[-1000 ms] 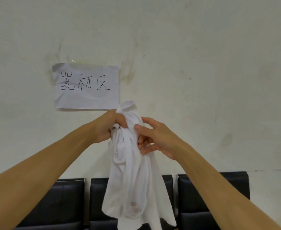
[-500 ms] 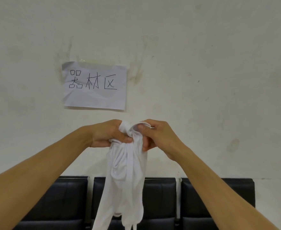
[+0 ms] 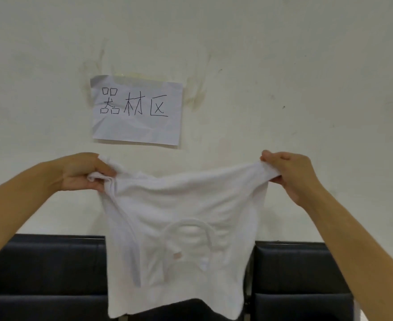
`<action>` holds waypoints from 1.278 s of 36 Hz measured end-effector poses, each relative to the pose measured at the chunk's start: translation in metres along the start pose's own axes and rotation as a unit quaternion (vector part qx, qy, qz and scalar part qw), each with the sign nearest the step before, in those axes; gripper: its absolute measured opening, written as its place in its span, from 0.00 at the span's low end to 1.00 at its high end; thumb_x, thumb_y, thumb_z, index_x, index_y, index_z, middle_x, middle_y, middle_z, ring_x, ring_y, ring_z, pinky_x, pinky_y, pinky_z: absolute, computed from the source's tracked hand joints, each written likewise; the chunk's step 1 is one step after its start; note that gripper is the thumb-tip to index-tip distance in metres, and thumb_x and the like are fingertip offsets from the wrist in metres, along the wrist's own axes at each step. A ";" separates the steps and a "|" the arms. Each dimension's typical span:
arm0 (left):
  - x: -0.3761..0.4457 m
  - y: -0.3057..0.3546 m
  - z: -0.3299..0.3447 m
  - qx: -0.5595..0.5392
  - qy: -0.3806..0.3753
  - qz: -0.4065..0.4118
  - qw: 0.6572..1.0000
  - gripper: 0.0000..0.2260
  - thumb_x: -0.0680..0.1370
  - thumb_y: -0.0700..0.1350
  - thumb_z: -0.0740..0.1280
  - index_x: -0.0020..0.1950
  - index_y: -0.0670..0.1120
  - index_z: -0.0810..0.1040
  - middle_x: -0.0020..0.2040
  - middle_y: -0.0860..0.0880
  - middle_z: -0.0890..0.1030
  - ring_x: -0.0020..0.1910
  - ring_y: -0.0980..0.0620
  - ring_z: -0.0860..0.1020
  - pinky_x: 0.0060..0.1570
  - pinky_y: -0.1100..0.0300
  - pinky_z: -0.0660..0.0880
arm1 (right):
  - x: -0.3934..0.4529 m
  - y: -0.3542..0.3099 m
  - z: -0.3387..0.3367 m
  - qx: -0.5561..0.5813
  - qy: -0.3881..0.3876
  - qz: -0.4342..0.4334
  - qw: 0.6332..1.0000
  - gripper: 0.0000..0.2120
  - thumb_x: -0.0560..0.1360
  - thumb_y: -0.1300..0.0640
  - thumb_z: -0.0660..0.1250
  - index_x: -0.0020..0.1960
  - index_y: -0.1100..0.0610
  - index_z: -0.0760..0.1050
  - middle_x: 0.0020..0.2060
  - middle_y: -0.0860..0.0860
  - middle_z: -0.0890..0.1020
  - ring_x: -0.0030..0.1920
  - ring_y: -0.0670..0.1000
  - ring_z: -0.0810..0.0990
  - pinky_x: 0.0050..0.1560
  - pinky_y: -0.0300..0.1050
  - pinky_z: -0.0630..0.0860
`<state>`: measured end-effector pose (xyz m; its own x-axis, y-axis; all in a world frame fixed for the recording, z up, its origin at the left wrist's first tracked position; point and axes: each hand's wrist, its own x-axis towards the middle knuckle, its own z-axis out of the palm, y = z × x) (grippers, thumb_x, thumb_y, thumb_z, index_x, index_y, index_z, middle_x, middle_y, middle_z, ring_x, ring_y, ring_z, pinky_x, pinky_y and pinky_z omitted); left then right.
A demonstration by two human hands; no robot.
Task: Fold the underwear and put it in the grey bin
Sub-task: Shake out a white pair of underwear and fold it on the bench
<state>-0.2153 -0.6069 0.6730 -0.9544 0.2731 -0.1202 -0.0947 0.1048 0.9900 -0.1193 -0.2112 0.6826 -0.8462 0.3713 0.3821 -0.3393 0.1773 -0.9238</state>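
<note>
**White garment held spread in the air before a marked wall**

The wall [image 3: 283, 66] fills most of the view: off-white plaster, matt, with faint yellowish smears around the paper and a few small dark specks to the right.

Along the bottom run black padded seat backs [image 3: 47, 265], smooth and slightly glossy like leatherette, with squared edges. Two show plainly, one at each side; whatever stands between them is covered by the cloth, so the count stays uncertain. The lower parts are cut off by the frame.

The underwear [image 3: 181, 239] is one piece of soft white knit, thin enough for inner seams to show through. It hangs in the air, stretched wide along its top edge and falling in loose folds. A curved seam or neckline shape and a small pinkish patch show through its middle; what they are is hard to tell. Its bottom hem hangs in front of the seats.

One creased white paper sheet [image 3: 137, 111] sticks to the wall above, bearing three handwritten black characters.

The left hand [image 3: 82, 172] grips a bunched top corner, fingers curled round the cloth. The right hand [image 3: 288, 172] pinches the opposite top corner between thumb and fingers. Both bare forearms are cut off by the frame edges.
</note>
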 end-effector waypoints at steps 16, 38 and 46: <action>-0.001 0.002 -0.023 0.012 0.174 -0.036 0.984 0.04 0.74 0.32 0.68 0.45 0.33 0.74 0.43 0.39 0.78 0.39 0.43 0.77 0.22 0.54 0.78 | 0.005 0.010 -0.020 0.050 0.034 0.019 0.998 0.06 0.75 0.67 0.66 0.48 0.59 0.77 0.46 0.56 0.79 0.45 0.52 0.80 0.41 0.40 0.82; -0.021 -0.020 0.015 0.395 0.192 0.185 0.879 0.11 0.70 0.33 0.72 0.50 0.43 0.80 0.48 0.43 0.79 0.40 0.45 0.78 0.41 0.59 0.70 | -0.040 0.019 -0.067 -0.435 -0.027 -0.008 0.900 0.09 0.74 0.58 0.69 0.53 0.59 0.78 0.50 0.53 0.77 0.51 0.53 0.74 0.49 0.43 0.68; -0.046 -0.031 0.038 0.477 0.219 0.223 0.821 0.05 0.72 0.40 0.73 0.46 0.39 0.83 0.51 0.44 0.73 0.53 0.43 0.73 0.51 0.53 0.70 | -0.072 0.016 -0.091 -0.509 -0.081 -0.036 0.856 0.06 0.76 0.54 0.67 0.44 0.56 0.74 0.50 0.51 0.74 0.49 0.50 0.72 0.50 0.41 0.66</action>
<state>-0.1581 -0.5866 0.6448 -0.8636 0.1400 0.4844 0.3581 0.8466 0.3937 -0.0263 -0.1519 0.6426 -0.9117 0.2095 0.3534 0.0707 0.9273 -0.3675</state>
